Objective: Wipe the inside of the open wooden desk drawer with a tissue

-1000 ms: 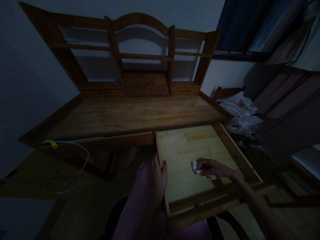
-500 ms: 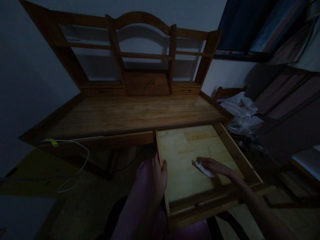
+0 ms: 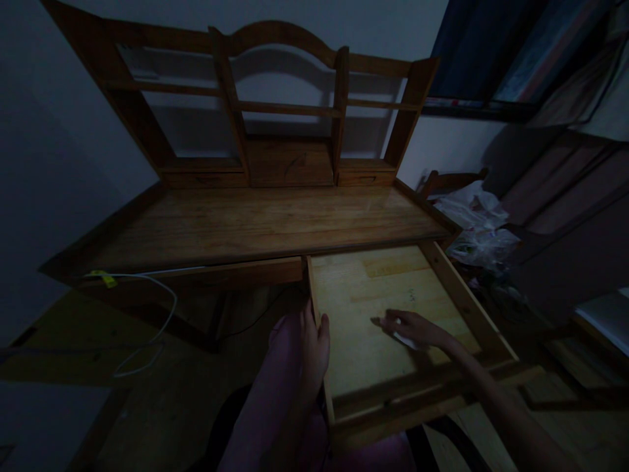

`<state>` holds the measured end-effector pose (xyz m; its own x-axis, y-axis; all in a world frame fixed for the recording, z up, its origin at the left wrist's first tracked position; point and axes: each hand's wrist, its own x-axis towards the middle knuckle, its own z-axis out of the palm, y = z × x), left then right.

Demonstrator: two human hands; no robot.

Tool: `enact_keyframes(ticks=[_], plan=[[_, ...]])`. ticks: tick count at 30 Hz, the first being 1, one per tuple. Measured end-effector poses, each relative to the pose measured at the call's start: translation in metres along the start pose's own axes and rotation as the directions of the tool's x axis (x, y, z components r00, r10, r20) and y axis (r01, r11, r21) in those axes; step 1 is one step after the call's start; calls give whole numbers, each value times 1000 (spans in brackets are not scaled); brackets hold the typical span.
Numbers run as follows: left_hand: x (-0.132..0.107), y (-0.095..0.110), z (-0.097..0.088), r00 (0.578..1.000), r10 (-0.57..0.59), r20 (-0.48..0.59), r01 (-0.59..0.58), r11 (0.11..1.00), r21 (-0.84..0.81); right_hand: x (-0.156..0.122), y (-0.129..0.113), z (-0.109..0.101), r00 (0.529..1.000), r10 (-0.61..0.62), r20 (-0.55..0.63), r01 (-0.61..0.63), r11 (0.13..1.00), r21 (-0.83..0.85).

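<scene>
A small white cloth [image 3: 403,339] lies crumpled on the bottom of an open drawer [image 3: 373,288], a little right of the middle and towards the front. Only a pale sliver of it shows, at the near edge of the palm that covers it. The right hand [image 3: 413,328] rests flat on top of it, fingers stretched out and pointing left, pressing it onto the wood rather than closing round it. The drawer is shallow, of light yellowish wood made of joined strips, with darker brown side walls and front rail. A few faint dark marks show on its floor just beyond the fingertips. It hangs pulled out from under the right half of the worktop [image 3: 265,223]. The left hand [image 3: 312,344] is closed on the drawer's left wall, thumb inside and fingers outside.

There is one cloth, one open drawer and two hands, both the person's own. At the back of the worktop stands one shelf unit [image 3: 289,105] with three bays under an arched top rail. Two small shut drawers sit at its foot, one at the left [image 3: 204,178] and one at the right [image 3: 366,178]. One white cable [image 3: 147,308] with a yellow tag [image 3: 102,278] droops off the front left edge. To the right, a heap of pale plastic bags [image 3: 474,216] lies beside a chair back [image 3: 449,180]. The room is very dim.
</scene>
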<state>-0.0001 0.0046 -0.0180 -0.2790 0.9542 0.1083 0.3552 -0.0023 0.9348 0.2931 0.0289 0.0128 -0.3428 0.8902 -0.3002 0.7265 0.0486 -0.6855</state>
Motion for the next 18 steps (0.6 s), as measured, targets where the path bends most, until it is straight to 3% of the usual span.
enact_keyframes(ticks=[7, 14, 18], plan=[[-1, -5, 3, 999, 23, -37, -23, 1000, 12, 7, 27, 2, 991, -26, 132, 5, 987, 159], [0, -5, 1, 997, 57, -44, -53, 995, 85, -3, 24, -10, 964, -145, 224, 75, 952, 296], [1, -4, 0, 997, 61, -37, -57, 993, 103, 1, 29, -7, 975, -68, 211, 3, 956, 294]])
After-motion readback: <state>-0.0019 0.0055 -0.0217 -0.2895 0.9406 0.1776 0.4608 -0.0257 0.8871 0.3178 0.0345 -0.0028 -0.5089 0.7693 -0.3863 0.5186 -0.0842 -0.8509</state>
